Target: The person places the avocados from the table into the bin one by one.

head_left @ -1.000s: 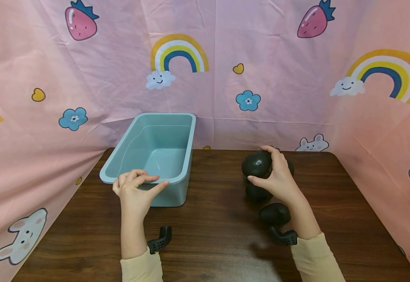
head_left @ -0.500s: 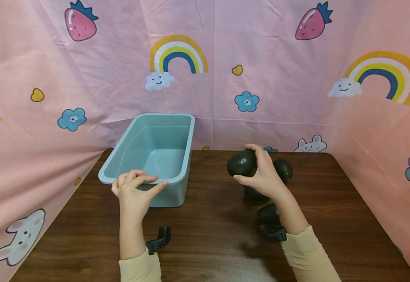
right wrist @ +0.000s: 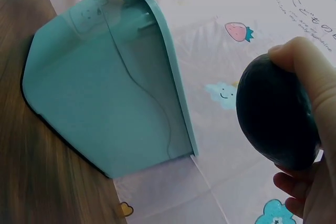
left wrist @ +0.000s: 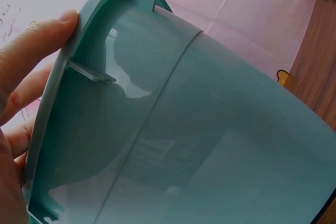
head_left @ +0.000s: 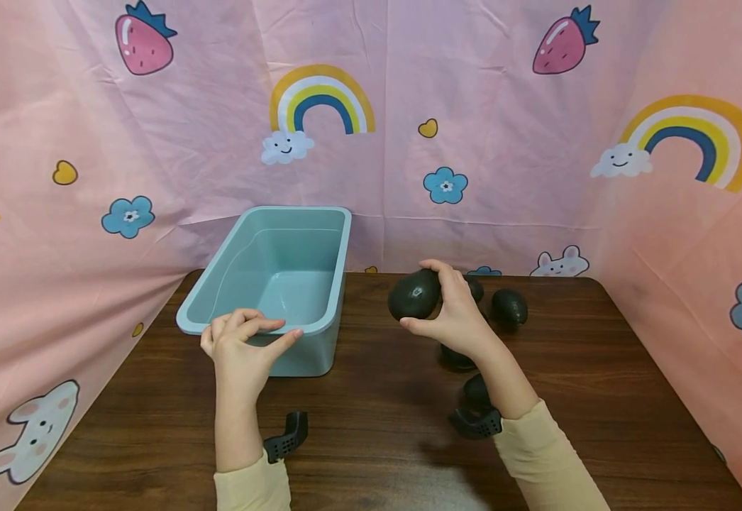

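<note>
My right hand (head_left: 450, 309) grips a dark, egg-shaped avocado (head_left: 414, 294) between thumb and fingers, above the table and right of the light blue plastic bin (head_left: 335, 284). In the right wrist view the held avocado (right wrist: 275, 114) is apart from the bin (right wrist: 100, 93). At the bin's near rim, my left hand (head_left: 243, 344) pinches the edge. The left wrist view has the thumb on the outer side of the rim (left wrist: 63, 56), other fingers behind it. No items show on the visible part of the bin's floor.
Several more avocados lie on the brown wooden table (head_left: 371, 440) at the right: one (head_left: 509, 307) in full view, others partly behind my right hand and forearm. Black camera mounts (head_left: 286, 438) sit on both wrists. A patterned pink cloth (head_left: 390, 92) encloses the back and sides.
My right hand has carried the avocado left, away from the other avocados and toward the bin. The left hand has stayed on the rim.
</note>
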The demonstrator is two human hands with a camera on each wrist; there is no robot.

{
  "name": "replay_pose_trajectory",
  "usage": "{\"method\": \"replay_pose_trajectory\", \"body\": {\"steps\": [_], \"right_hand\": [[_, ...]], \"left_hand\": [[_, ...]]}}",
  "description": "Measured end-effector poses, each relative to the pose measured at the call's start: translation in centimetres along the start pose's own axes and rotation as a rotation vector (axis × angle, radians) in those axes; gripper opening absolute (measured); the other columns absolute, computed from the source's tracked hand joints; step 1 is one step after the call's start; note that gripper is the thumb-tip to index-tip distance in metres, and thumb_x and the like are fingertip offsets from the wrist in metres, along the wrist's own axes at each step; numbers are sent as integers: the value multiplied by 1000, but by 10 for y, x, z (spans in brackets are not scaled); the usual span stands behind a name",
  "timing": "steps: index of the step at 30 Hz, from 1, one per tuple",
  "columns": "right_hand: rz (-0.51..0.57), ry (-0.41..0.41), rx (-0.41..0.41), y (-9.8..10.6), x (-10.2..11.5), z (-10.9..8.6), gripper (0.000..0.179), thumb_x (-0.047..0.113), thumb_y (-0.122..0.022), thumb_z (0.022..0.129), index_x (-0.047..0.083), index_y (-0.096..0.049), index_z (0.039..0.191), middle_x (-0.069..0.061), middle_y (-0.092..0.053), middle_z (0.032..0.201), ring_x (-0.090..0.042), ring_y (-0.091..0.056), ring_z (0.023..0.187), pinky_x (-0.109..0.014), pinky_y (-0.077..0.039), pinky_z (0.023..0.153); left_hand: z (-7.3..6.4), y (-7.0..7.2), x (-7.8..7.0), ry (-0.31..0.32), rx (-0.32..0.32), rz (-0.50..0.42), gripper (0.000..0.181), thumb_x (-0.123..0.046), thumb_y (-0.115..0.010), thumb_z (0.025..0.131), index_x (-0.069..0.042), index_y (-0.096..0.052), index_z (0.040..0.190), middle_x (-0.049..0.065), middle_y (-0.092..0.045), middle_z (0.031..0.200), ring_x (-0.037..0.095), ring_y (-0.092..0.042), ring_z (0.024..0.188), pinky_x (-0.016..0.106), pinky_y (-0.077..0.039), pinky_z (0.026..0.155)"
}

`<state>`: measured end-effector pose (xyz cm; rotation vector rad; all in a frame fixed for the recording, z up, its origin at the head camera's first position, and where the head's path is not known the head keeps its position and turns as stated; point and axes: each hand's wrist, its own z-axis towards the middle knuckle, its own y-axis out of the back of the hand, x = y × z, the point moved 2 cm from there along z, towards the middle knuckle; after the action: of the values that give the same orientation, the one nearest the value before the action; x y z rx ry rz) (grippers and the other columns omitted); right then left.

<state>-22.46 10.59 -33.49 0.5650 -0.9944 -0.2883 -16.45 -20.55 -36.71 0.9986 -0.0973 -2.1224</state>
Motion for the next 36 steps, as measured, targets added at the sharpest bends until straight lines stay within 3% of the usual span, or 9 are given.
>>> {"method": "replay_pose_trajectory", "body": {"steps": [22, 36], "right_hand": [[-35, 82, 6, -21, 25, 23, 85, 35, -84, 69, 16, -40, 138, -5, -45, 135, -24, -38, 121, -51, -37, 93], [-23, 98, 19, -37, 37, 43, 85, 35, -84, 68, 14, -41, 138, -2, -47, 132, -21, -38, 119, -44, -42, 89]], "left_hand": [[-1, -1, 1, 1, 0, 2, 22, -18, -92, 62, -12, -78, 78, 0, -60, 85, 16, -39, 89, 46, -7, 105], [-1, -1, 1, 9, -1, 2, 23, -18, -92, 62, -11, -79, 79, 2, -59, 87, 16, -39, 91, 46, -7, 104]]}}
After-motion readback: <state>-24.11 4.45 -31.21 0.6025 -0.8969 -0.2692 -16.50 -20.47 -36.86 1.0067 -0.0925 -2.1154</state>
